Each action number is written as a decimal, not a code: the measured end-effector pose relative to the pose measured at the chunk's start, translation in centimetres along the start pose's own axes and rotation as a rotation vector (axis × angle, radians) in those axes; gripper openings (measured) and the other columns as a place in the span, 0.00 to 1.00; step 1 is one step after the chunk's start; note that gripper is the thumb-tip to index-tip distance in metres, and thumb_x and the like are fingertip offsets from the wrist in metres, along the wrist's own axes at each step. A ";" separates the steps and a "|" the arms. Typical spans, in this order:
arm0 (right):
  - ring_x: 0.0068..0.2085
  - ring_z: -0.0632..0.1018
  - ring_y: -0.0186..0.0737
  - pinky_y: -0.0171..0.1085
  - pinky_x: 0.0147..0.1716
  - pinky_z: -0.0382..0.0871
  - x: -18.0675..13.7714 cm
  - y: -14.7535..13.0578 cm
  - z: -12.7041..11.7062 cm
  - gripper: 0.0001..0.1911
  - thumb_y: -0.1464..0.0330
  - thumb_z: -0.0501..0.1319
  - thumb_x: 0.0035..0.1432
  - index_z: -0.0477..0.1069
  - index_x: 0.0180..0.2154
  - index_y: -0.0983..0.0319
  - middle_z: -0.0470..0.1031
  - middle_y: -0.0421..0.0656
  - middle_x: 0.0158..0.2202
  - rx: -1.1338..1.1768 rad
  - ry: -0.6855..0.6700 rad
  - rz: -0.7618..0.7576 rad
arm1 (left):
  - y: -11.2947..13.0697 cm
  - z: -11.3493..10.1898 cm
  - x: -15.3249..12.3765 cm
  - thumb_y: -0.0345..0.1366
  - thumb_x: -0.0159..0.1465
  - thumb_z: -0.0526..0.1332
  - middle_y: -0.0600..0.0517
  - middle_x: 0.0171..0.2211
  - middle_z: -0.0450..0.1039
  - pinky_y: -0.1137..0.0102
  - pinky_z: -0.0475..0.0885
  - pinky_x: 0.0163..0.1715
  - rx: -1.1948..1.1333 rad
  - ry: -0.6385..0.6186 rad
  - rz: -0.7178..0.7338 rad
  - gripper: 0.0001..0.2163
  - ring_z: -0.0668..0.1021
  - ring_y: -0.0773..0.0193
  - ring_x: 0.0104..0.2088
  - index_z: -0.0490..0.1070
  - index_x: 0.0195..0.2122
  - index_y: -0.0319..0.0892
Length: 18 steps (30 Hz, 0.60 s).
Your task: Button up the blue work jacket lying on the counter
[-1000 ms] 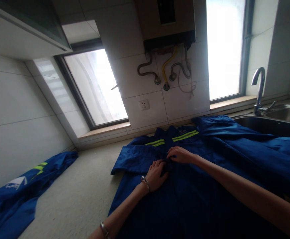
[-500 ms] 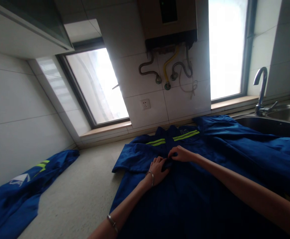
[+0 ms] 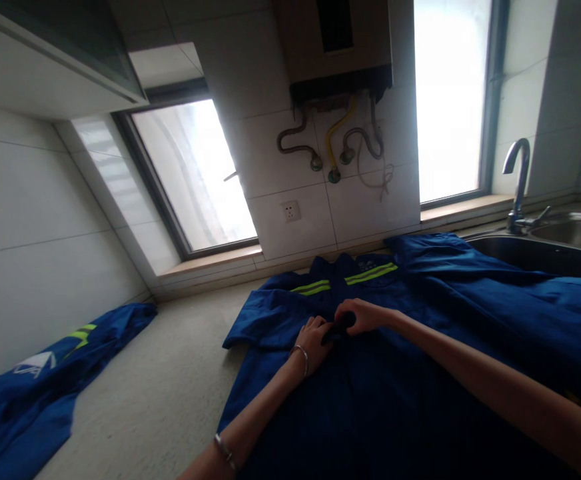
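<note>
L hand (image 3: 314, 341) + R hand (image 3: 364, 315) both pinched on front placket of blue work jacket (image 3: 395, 373) w/ neon-yellow chest stripes, spread flat on counter (image 3: 160, 393) under both hands.

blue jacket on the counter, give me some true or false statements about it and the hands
1. The blue jacket lies spread on the counter, collar toward the wall. True.
2. The left hand grips the faucet. False: it is on the jacket's front, next to the right hand, and both close their fingers on the fabric there.
3. A second blue garment lies apart from the jacket at the counter's far left. True.
4. The jacket's chest stripes are red. False: they are yellow-green.
5. The left wrist is bare. False: it wears a bracelet.
</note>
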State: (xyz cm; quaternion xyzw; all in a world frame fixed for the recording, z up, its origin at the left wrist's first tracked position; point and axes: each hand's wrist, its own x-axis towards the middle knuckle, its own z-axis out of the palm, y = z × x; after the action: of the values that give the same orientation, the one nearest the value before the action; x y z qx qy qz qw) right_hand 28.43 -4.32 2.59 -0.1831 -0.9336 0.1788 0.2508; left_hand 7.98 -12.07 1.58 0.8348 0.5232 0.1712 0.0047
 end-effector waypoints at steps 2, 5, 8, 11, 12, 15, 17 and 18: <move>0.42 0.72 0.41 0.36 0.42 0.64 0.0 -0.3 0.0 0.22 0.70 0.65 0.40 0.72 0.42 0.62 0.74 0.42 0.40 -0.050 -0.015 -0.002 | 0.0 0.0 0.3 0.30 0.57 0.57 0.50 0.42 0.68 0.65 0.65 0.46 0.007 0.001 -0.009 0.17 0.68 0.58 0.45 0.70 0.48 0.46; 0.42 0.72 0.42 0.36 0.41 0.64 0.0 -0.6 0.3 0.25 0.69 0.66 0.38 0.70 0.43 0.62 0.72 0.43 0.40 -0.102 -0.020 0.024 | 0.1 0.0 1.0 0.31 0.58 0.57 0.50 0.41 0.68 0.67 0.65 0.44 0.029 -0.001 -0.023 0.14 0.70 0.60 0.42 0.71 0.45 0.44; 0.40 0.72 0.41 0.35 0.38 0.64 -0.1 -0.7 0.5 0.27 0.69 0.67 0.39 0.68 0.45 0.60 0.72 0.42 0.40 -0.149 0.012 0.066 | 0.2 0.1 1.7 0.34 0.61 0.56 0.50 0.38 0.68 0.68 0.66 0.41 0.057 -0.016 -0.036 0.11 0.71 0.61 0.39 0.72 0.44 0.44; 0.39 0.73 0.40 0.35 0.37 0.64 -0.1 -1.1 0.7 0.25 0.70 0.65 0.43 0.66 0.46 0.59 0.72 0.42 0.38 -0.204 0.045 0.078 | 0.3 0.1 1.9 0.35 0.61 0.57 0.51 0.38 0.67 0.67 0.65 0.41 0.057 0.035 -0.018 0.09 0.70 0.61 0.40 0.74 0.40 0.45; 0.40 0.73 0.40 0.35 0.37 0.64 0.0 -1.2 0.8 0.23 0.71 0.63 0.45 0.66 0.46 0.58 0.72 0.42 0.38 -0.223 0.053 0.072 | 0.3 0.1 1.9 0.36 0.61 0.57 0.50 0.38 0.67 0.67 0.65 0.41 0.057 0.062 -0.014 0.08 0.70 0.61 0.41 0.74 0.39 0.45; 0.42 0.73 0.41 0.36 0.40 0.64 0.1 -1.4 1.1 0.18 0.71 0.60 0.51 0.66 0.46 0.58 0.73 0.42 0.39 -0.255 0.094 0.034 | 0.3 0.0 1.8 0.34 0.60 0.58 0.50 0.39 0.68 0.64 0.64 0.43 0.062 0.135 -0.016 0.06 0.69 0.59 0.42 0.74 0.35 0.43; 0.43 0.73 0.40 0.36 0.42 0.64 0.2 -1.5 1.2 0.16 0.72 0.58 0.54 0.65 0.46 0.59 0.73 0.42 0.40 -0.255 0.120 0.011 | 0.2 0.0 1.8 0.32 0.59 0.58 0.50 0.39 0.70 0.63 0.64 0.44 0.053 0.170 -0.005 0.05 0.69 0.59 0.43 0.72 0.36 0.42; 0.43 0.73 0.40 0.36 0.42 0.64 0.3 -1.5 1.3 0.15 0.72 0.58 0.55 0.65 0.46 0.59 0.73 0.42 0.40 -0.255 0.127 0.003 | 0.2 0.0 1.8 0.31 0.59 0.58 0.50 0.38 0.70 0.63 0.64 0.45 0.041 0.178 0.002 0.05 0.69 0.59 0.43 0.72 0.36 0.42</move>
State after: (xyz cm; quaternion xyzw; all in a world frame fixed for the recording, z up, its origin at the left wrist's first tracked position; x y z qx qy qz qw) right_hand 27.13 -5.79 2.32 -0.2257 -0.9308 0.0470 0.2837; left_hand 8.82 -10.57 2.14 0.8167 0.5243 0.2339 -0.0589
